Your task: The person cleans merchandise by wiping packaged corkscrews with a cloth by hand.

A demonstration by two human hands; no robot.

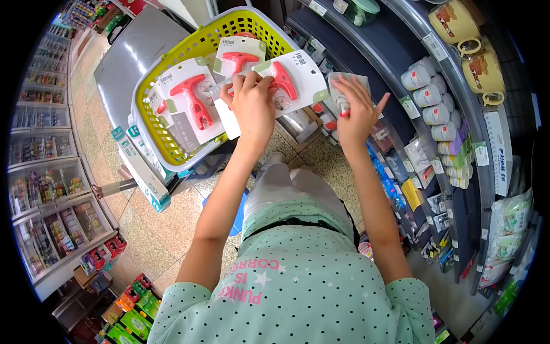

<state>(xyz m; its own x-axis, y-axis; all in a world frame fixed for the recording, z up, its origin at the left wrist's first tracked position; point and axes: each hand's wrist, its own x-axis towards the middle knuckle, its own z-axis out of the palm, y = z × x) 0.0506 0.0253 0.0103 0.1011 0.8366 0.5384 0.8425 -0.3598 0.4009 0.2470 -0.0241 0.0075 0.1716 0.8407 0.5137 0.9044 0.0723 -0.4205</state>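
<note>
My left hand (251,106) is closed on a white card pack (309,80) that carries a red-handled tool, over the right part of a yellow-green basket (150,86). Inside the basket lie similar packs, one with a red T-shaped tool (195,100) at its left, another with a red tool (239,57) behind. To the right, my right hand (354,112) holds a cloth (338,86), greyish white, bunched between thumb and fingers, with a small red tip below it. The index finger and thumb of that hand are partly spread.
Curved shelves (424,46) on the right hold rolled white goods (427,94) and yellow mugs (483,69). Teal-and-white boxes (140,169) are beside the basket at lower left. Stocked drawers (48,186) line the far left. A grey metal surface (137,49) lies behind the basket.
</note>
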